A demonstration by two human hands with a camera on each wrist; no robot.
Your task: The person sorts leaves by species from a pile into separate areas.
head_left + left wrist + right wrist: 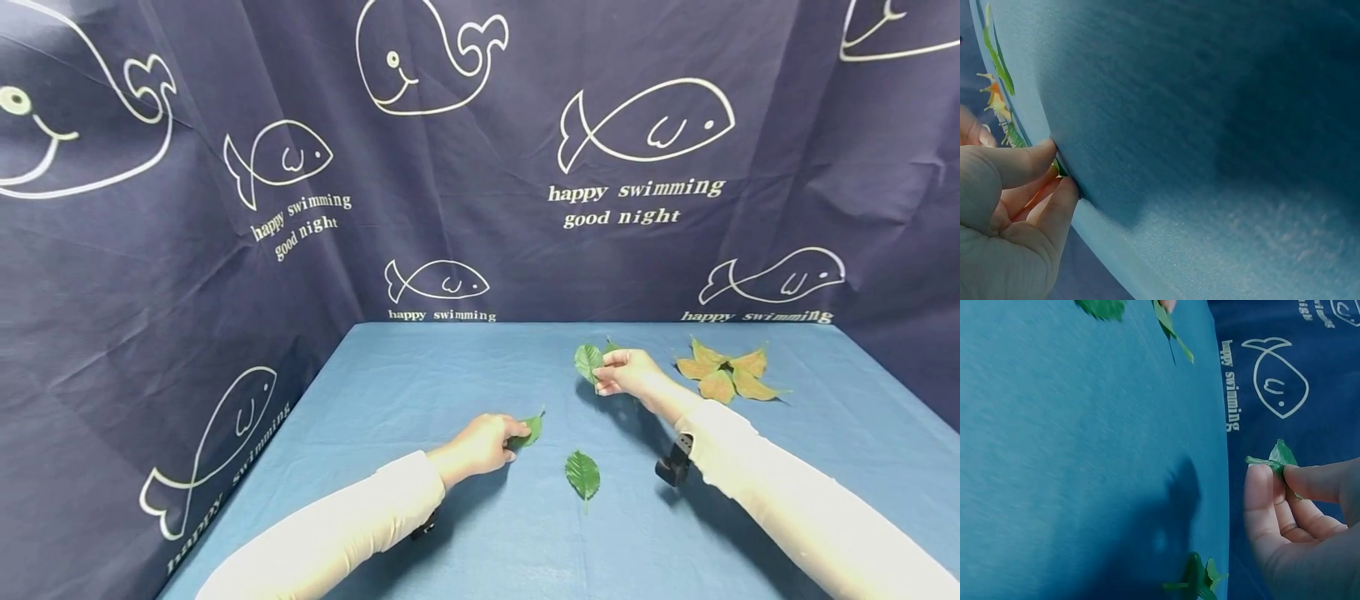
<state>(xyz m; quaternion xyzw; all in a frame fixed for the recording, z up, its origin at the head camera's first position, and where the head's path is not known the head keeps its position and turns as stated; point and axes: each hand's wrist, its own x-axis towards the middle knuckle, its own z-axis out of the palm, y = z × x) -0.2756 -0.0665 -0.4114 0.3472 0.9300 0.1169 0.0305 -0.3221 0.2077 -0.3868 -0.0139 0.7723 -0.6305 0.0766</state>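
Between the thumb and fingers of my left hand is a green leaf, held low over the blue cloth. Its stem end points away; in the left wrist view the fingers hide most of it. My right hand, farther back, pinches another green leaf raised above the cloth. That leaf stands tilted at the fingertips in the right wrist view. A loose green leaf lies nearer, between the two arms. More green leaves lie below the right hand, partly hidden by it in the head view.
Several yellow-orange leaves lie in a flower-like ring at the back right. Blue cloth covers the table. Dark curtains with white fish and whale drawings stand behind and at the sides.
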